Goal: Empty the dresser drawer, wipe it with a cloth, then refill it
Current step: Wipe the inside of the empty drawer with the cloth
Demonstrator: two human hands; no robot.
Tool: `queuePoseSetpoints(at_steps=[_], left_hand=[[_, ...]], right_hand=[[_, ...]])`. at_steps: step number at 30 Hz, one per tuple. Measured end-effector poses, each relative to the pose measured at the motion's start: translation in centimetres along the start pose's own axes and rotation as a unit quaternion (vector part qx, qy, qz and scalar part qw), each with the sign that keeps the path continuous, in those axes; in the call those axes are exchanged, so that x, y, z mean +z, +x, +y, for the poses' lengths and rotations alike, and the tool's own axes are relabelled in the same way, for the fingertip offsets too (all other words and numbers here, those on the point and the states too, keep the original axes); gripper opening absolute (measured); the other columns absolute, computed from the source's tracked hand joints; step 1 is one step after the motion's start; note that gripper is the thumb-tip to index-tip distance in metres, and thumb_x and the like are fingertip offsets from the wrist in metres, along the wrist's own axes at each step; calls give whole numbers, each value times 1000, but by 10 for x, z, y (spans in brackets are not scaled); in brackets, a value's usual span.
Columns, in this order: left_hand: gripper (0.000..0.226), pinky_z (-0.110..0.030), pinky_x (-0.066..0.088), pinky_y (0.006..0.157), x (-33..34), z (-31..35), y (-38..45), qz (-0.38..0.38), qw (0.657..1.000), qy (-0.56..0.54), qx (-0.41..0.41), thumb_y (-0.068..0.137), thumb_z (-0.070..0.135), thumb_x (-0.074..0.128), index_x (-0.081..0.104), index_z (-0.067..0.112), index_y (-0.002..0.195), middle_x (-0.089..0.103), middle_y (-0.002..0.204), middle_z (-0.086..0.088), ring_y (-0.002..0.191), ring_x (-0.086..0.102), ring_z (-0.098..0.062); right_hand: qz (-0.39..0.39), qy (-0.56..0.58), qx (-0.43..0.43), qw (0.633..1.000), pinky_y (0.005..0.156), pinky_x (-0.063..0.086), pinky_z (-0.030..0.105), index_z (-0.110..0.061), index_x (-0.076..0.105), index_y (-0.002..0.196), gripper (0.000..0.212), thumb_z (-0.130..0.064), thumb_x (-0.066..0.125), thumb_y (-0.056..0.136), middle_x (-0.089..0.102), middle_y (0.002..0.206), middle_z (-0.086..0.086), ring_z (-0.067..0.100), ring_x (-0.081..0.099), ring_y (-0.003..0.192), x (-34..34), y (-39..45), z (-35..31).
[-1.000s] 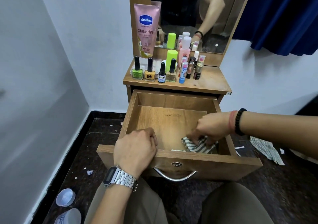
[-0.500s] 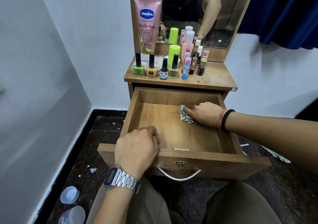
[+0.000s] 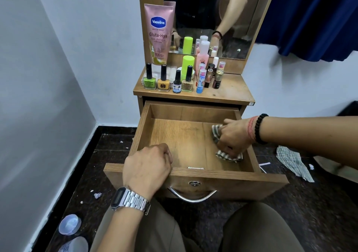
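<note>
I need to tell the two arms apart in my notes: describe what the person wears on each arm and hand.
The left hand and forearm are bare of sleeve; a silver metal-link digital wristwatch with a dark rectangular face sits on the wrist. The right hand is also sleeveless to the frame edge; its wrist carries a black bead bracelet and, beside it toward the hand, red thread bands. No gloves or rings show.
</note>
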State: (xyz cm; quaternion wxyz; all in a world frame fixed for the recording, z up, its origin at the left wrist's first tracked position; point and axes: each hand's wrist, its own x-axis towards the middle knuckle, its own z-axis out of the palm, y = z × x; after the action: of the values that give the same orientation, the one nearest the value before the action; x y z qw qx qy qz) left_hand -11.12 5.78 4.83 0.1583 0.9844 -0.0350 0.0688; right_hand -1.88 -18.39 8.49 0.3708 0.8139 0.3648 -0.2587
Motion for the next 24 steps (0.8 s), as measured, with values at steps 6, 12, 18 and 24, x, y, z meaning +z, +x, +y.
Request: queuePoseSetpoints(at_steps=[6,12,18,24], left_hand=[[18,-27,31,59,0,0,1,5,1000,-9,-3,86,34,39,56,35,80,66,84,11,81,63,-17],[18,-28,29,58,1,-1,2,9,1000,-9,4,88,36,39,55,35,80,63,80,13,78,61,-15],[19,-27,31,59,2,-1,1,3,1000,-10,0,87,34,39,56,35,80,57,75,14,78,61,-14],[20,-27,30,57,2,-2,1,0,1000,-9,2,86,35,37,57,35,80,64,80,13,71,56,-14]], right_hand=[[69,65,28,995,94,40,38,-29,49,122,54,-52,67,76,54,120,-4,19,46,114,10,4,0],[78,60,89,991,92,47,42,-20,49,124,37,-28,54,89,51,133,4,25,54,116,17,5,1],[-63,123,12,990,66,52,21,-25,69,102,35,-7,45,84,65,88,-4,10,56,69,-18,-21,-2],[-137,198,-27,970,61,42,15,-23,68,110,32,-14,47,88,64,85,-9,8,54,70,-22,-33,-23]])
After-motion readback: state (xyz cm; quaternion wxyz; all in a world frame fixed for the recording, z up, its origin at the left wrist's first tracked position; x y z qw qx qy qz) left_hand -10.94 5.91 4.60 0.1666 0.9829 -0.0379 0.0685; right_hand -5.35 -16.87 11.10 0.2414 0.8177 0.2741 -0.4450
